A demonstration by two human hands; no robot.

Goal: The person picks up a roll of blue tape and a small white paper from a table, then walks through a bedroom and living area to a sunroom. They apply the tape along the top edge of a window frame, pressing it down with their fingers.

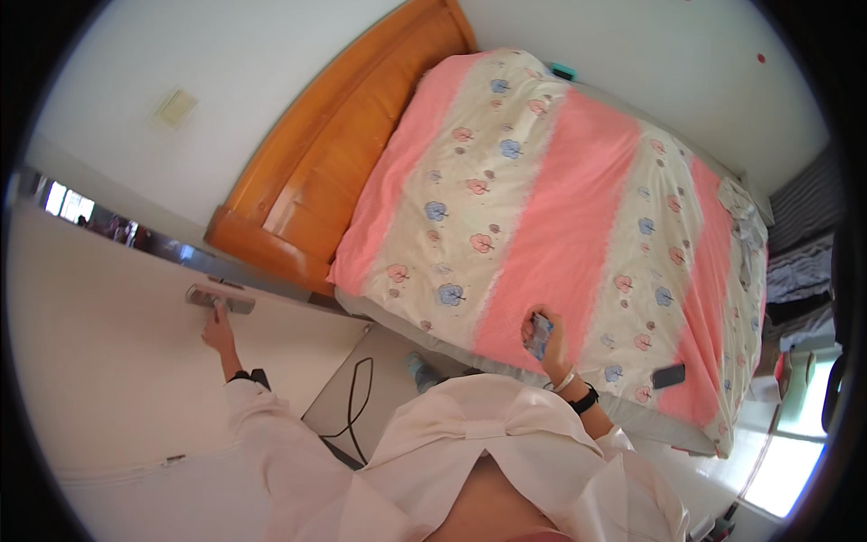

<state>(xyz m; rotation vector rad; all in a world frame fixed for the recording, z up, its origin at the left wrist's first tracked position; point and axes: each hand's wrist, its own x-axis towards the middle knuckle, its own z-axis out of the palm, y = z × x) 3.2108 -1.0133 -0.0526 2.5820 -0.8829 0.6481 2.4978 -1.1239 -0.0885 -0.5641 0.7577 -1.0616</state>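
My left hand [219, 332] is at the metal handle [234, 302] of a white door [122, 325], its fingers on the lever. A small packet with blue and clear parts [540, 335] is held in my right hand [557, 345], above the near edge of the bed. Beneath that hand lies a pink and cream bedcover [576, 203] printed with small trees. To the right of it, a dark mobile phone [668, 377] rests on the cover.
An orange wooden headboard [325, 156] stands against the wall behind the bed. A black cable [351, 406] loops over the floor by the door. Grey curtains [806, 203] hang at the right, and crumpled cloth [745, 223] lies at the bed's far end.
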